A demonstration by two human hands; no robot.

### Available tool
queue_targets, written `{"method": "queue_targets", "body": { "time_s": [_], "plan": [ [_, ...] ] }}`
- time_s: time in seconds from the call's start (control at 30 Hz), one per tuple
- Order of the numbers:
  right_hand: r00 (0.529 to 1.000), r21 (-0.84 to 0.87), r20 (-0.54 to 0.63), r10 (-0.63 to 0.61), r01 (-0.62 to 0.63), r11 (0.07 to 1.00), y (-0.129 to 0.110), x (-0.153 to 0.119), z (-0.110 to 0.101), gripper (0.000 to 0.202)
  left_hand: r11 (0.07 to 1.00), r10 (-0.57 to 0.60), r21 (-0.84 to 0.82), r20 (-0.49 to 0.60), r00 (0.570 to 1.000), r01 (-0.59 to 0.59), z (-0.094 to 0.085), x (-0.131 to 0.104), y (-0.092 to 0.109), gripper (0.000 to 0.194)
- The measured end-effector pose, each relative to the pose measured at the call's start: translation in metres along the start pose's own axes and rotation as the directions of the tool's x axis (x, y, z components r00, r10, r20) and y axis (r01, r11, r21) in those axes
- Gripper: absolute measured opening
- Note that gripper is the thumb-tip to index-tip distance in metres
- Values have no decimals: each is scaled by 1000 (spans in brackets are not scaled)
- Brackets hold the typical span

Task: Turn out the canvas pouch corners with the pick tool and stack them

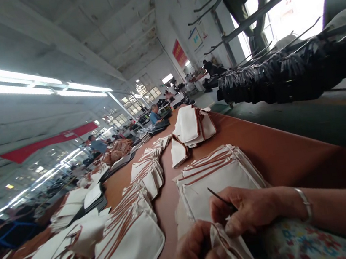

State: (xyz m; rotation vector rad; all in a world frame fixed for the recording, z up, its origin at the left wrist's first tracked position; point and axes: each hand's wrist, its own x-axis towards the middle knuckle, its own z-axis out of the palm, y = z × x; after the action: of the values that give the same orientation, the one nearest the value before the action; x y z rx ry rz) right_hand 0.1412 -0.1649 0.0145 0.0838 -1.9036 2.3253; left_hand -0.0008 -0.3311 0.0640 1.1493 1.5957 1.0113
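Low in the view, my left hand [197, 251] is closed on the edge of a white fabric pouch piece [235, 253] with brown trim. My right hand [250, 208], a bangle on its wrist, grips a thin dark pointed tool [217, 195], whose tip sticks out up and to the left; its other end is hidden in the palm. The right thumb also meets the fabric edge beside the left fingers. Just beyond both hands lies a stack of white pieces with brown edging [213, 181], overlapping one another.
Long overlapping rows of white pieces [128, 248] run along the brown table [240, 133]. A folded white pile [188, 123] sits farther up. On the right, a metal rack holds black hanging items [294, 79]. Other people work farther back, one in a blue top [155, 117].
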Motion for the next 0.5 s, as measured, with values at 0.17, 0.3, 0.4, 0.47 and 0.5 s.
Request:
{"method": "queue_targets", "body": {
  "time_s": [0.17, 0.3, 0.4, 0.47, 0.5],
  "plan": [
    [957, -427, -131, -259, 182, 886, -4, -10, 12, 17, 998, -63, -23, 47, 997, 65, -10, 8, 0, 45],
    [896, -776, -55, -441, 240, 584, -1, -22, 16, 12, 993, -9, -119, 79, 997, 19, -7, 15, -13, 44],
    [884, -820, -19, -468, 254, 513, 3, -27, 16, 14, 994, -41, -96, 26, 999, 43, -1, 16, -18, 43],
    [911, -780, -57, -408, 214, 588, 3, -31, 15, 13, 990, -67, -125, 31, 997, 71, 4, 14, -16, 42],
    [925, -741, -73, -373, 200, 641, 3, -32, 14, 13, 985, -78, -150, 49, 996, 84, 7, 13, -14, 41]
  ]
}}
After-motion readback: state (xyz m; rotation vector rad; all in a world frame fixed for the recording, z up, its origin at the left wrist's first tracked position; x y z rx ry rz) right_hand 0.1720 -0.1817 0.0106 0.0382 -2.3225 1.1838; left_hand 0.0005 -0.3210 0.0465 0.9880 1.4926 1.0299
